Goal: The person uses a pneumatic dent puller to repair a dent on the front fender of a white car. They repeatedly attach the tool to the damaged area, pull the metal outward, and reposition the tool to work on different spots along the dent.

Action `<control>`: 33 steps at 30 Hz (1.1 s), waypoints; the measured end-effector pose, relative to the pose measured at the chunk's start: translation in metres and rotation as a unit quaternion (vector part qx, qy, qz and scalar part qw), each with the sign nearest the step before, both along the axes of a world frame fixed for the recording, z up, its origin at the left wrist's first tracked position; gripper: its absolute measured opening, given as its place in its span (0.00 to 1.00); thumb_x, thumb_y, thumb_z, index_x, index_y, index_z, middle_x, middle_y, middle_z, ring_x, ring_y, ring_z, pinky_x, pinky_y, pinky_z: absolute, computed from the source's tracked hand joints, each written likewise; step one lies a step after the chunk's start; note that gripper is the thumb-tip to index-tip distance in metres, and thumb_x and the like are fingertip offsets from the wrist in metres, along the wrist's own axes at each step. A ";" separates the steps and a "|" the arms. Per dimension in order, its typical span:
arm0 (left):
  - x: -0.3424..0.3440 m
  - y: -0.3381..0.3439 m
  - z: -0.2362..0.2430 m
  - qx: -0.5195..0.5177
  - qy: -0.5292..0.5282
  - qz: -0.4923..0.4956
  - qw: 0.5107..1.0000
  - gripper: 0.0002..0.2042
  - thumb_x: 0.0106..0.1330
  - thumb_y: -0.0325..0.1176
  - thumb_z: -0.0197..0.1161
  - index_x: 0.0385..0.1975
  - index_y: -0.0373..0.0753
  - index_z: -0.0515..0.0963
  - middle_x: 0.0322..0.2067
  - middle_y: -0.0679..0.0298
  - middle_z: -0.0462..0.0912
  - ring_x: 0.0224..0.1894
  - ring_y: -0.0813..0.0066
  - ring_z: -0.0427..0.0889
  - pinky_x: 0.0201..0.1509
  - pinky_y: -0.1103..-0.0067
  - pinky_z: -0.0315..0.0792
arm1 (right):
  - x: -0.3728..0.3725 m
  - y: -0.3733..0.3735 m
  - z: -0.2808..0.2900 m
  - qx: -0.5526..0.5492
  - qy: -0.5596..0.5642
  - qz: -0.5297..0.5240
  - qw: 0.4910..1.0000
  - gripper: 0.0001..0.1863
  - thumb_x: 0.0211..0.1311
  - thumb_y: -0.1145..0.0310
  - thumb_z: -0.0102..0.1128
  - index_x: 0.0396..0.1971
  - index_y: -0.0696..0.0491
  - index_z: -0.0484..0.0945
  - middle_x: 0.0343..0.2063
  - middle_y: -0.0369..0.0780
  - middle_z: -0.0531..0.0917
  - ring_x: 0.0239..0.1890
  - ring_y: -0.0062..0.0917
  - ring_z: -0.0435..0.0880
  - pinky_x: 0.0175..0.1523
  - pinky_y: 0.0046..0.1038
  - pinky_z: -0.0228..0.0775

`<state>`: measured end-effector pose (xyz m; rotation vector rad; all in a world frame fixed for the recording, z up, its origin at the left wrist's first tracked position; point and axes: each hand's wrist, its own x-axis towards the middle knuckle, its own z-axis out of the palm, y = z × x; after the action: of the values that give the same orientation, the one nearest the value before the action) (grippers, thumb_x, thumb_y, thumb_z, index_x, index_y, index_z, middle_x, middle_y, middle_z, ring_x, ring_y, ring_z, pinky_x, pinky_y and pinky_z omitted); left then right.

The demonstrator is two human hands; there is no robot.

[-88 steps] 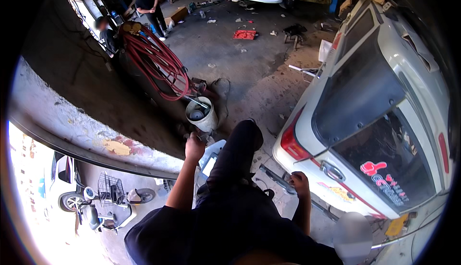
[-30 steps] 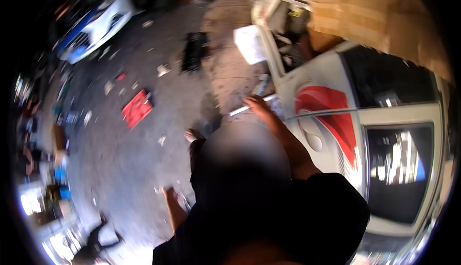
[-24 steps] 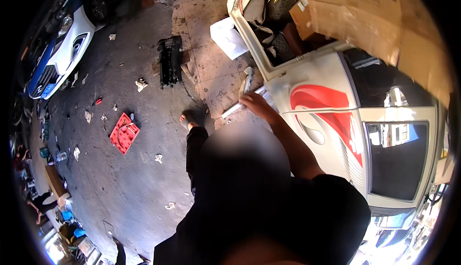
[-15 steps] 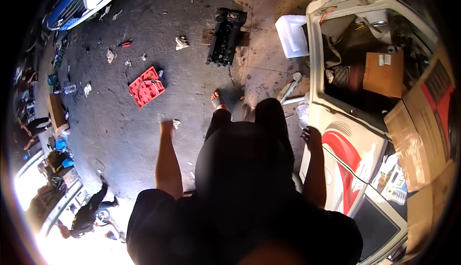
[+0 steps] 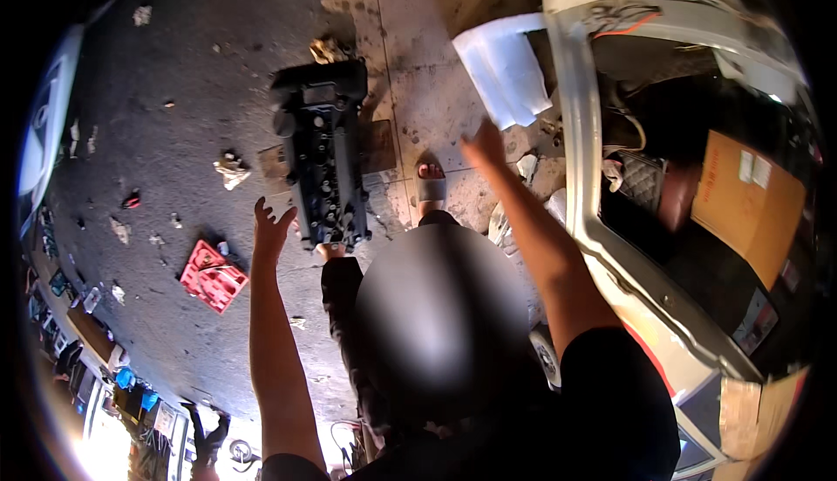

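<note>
A long black engine part [image 5: 327, 159] lies on the floor on a brown board just ahead of my sandalled feet. My left hand [image 5: 272, 224] is open and empty, fingers apart, beside its lower end. My right hand [image 5: 482, 145] reaches forward with fingers extended, holding nothing visible. It is nearest to a white foam sheet or block [image 5: 501, 71], below which it hangs in the picture. A red open tool case [image 5: 214, 276] lies to the left, a crumpled rag [image 5: 233, 170] nearer the black part.
The stripped white van body [image 5: 571, 150] stands along my right, with a cardboard box [image 5: 745, 206] inside. Part of another vehicle [image 5: 48, 115] is at the far left rim. Litter is scattered over the concrete floor. A person [image 5: 209, 437] is upside down at the lower-left rim.
I have come closer to the black engine part, and the view has swung with me. My hands have moved up and forward from beside my legs toward the part and the foam.
</note>
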<state>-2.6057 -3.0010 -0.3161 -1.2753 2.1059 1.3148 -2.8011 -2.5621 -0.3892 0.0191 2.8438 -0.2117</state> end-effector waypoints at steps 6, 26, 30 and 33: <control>-0.042 0.029 -0.090 -0.116 0.084 -0.163 0.976 0.43 0.50 0.40 0.72 0.65 0.37 0.55 0.56 0.44 0.69 0.54 0.48 0.72 0.57 0.63 0.68 | -0.188 0.129 -0.139 0.155 -0.085 -0.112 0.978 0.58 0.44 0.41 0.70 0.65 0.63 0.49 0.54 0.54 0.74 0.56 0.43 0.75 0.57 0.39 0.70; -0.025 0.009 -0.111 0.053 0.026 -0.093 0.994 0.34 0.47 0.28 0.66 0.57 0.33 0.59 0.45 0.52 0.76 0.45 0.61 0.78 0.51 0.70 0.72 | 0.093 -0.196 0.007 -0.509 -0.335 -0.204 0.766 0.45 0.45 0.49 0.74 0.56 0.63 0.63 0.47 0.52 0.77 0.52 0.42 0.76 0.57 0.35 0.68; -0.028 0.019 -0.090 0.034 0.047 -0.030 0.998 0.31 0.45 0.31 0.64 0.53 0.29 0.65 0.42 0.49 0.76 0.46 0.56 0.77 0.51 0.66 0.71 | 0.105 -0.199 0.012 -0.481 -0.342 -0.198 0.783 0.51 0.38 0.51 0.78 0.58 0.61 0.60 0.49 0.52 0.76 0.54 0.40 0.76 0.58 0.34 0.68; -0.051 0.039 -0.051 0.125 0.112 0.036 0.985 0.34 0.45 0.29 0.63 0.57 0.30 0.64 0.44 0.55 0.75 0.44 0.65 0.77 0.49 0.73 0.72 | 0.094 -0.187 0.033 -0.467 -0.303 -0.167 0.814 0.54 0.33 0.53 0.81 0.60 0.60 0.58 0.51 0.52 0.75 0.55 0.38 0.75 0.58 0.35 0.68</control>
<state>-2.6571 -2.9618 -0.3675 -1.1526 1.9702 1.7652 -2.7068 -2.7490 -0.3559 0.3140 1.8253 -1.3685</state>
